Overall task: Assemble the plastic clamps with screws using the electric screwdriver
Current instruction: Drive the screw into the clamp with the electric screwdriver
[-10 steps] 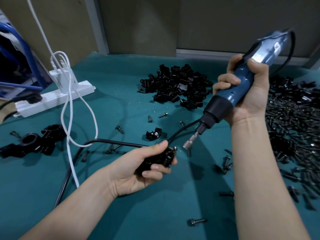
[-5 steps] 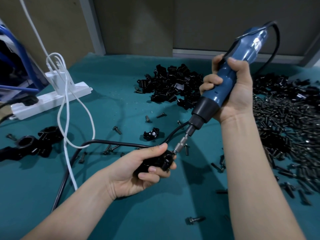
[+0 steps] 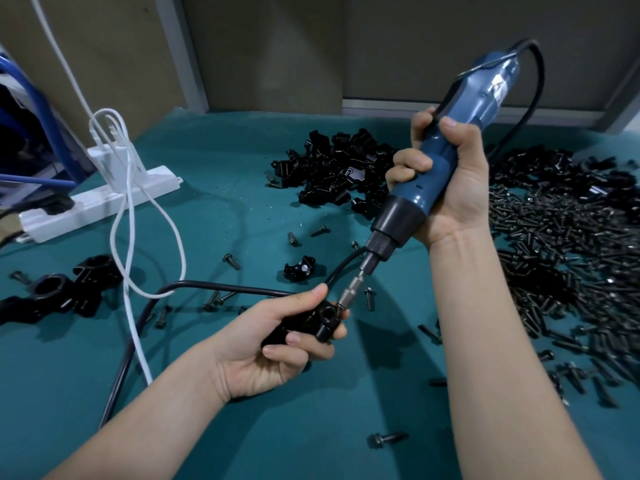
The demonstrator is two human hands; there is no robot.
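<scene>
Left hand [image 3: 263,344] grip closed round clamp [image 3: 322,318], low center above table [image 3: 242,209]. Right hand [image 3: 453,188] grip closed round electric screwdriver [image 3: 401,216], bit [image 3: 349,289] touching clamp's 1 o'clock side. Clamp pile [image 3: 332,171] 12 o'clock, screw pile [image 3: 561,237] 3 o'clock.

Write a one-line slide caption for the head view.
The left hand grips a clamp; the right hand holds the screwdriver, its tip on the clamp.

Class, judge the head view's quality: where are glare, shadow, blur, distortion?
Head view: glare near the top of the electric screwdriver; soft shadows on the green table; the screw pile blurs toward the right edge; the wall post leans, wide-angle distortion.
</scene>
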